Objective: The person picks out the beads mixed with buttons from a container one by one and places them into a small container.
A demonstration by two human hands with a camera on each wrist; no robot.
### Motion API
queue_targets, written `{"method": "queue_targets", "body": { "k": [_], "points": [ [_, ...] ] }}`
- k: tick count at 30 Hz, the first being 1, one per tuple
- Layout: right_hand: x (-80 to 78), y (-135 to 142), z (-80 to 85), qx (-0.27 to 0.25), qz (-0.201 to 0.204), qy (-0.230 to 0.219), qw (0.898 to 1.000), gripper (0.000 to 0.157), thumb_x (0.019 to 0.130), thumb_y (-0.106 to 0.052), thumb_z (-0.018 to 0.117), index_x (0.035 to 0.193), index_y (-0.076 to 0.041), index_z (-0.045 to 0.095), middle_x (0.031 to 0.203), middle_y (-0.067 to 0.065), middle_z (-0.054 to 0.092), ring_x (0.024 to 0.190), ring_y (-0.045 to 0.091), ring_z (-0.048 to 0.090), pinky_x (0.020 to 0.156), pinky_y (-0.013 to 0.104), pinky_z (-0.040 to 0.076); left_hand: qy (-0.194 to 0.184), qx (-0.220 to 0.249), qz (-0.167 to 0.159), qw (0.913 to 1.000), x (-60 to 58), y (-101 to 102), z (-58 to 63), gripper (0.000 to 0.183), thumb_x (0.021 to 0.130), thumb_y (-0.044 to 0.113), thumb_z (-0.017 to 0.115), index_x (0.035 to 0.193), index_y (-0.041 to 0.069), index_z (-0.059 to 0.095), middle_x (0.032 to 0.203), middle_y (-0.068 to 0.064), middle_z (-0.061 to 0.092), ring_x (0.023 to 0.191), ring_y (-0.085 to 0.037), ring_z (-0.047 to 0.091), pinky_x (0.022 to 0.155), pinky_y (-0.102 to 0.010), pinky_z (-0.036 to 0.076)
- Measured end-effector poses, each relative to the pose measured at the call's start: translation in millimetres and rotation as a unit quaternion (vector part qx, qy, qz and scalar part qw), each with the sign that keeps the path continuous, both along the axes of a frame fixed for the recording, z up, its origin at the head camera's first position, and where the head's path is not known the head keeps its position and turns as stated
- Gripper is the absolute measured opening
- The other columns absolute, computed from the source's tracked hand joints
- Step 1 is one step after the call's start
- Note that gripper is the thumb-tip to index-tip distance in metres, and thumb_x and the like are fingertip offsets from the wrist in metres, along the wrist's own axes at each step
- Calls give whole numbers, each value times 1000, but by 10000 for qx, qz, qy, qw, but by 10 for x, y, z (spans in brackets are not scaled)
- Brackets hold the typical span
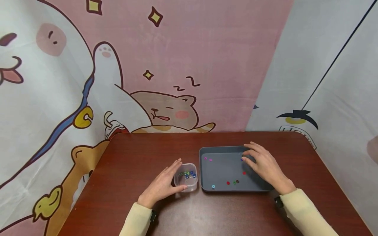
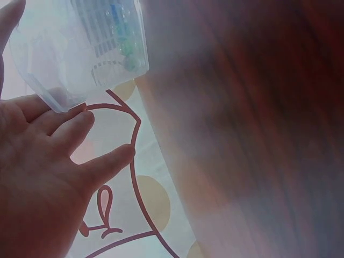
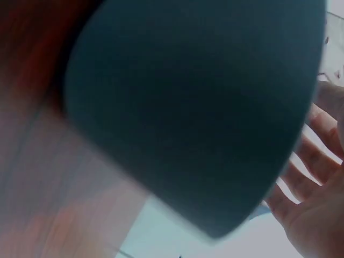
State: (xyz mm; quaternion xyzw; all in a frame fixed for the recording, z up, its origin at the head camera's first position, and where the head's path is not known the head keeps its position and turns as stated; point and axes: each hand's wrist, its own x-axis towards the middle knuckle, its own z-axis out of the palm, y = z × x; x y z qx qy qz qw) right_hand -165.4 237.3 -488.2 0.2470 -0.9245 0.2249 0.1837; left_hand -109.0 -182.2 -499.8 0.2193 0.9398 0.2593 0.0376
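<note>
In the head view my left hand (image 1: 160, 185) spans a small clear plastic box (image 1: 192, 187), its thumb at the near side and its fingers at the far left side. Several green and blue beads (image 1: 189, 174) lie inside the box. The left wrist view shows the box (image 2: 59, 54) against the fingers (image 2: 72, 134). My right hand (image 1: 262, 164) hovers over the right part of a grey tray (image 1: 221, 168), thumb and index fingertips apart. Right by its thumb tip is a blue bead (image 1: 241, 159). In the right wrist view the tray (image 3: 193, 118) covers the fingertips partly.
Inside the tray are two pink beads (image 1: 208, 159), a light blue bead (image 1: 213, 186), red beads (image 1: 228, 183), and green and brown beads (image 1: 236, 182). The tray stands just right of the box on a brown wooden table (image 1: 141, 147). A printed cloth (image 1: 221, 65) hangs behind.
</note>
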Motion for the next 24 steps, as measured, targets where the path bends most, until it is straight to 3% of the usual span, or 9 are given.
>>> {"method": "queue_targets", "body": {
  "k": [14, 24],
  "points": [
    [213, -398, 78, -379, 409, 138, 9983, 25, 83, -11, 87, 106, -8, 77, 135, 14, 66, 133, 40, 54, 98, 62, 50, 13, -16, -10, 10000, -5, 5, -3, 102, 87, 65, 74, 163, 9, 34, 170, -3, 28, 151, -25, 37, 121, -57, 30],
    [332, -703, 139, -817, 771, 154, 9936, 27, 84, -13, 87, 109, -14, 77, 130, 6, 68, 119, 27, 65, 87, 48, 59, 74, -6, -49, 10000, 2, -5, -1, 100, 89, 65, 72, 162, 8, 34, 170, -6, 28, 152, -23, 34, 121, -55, 30]
  ]
}}
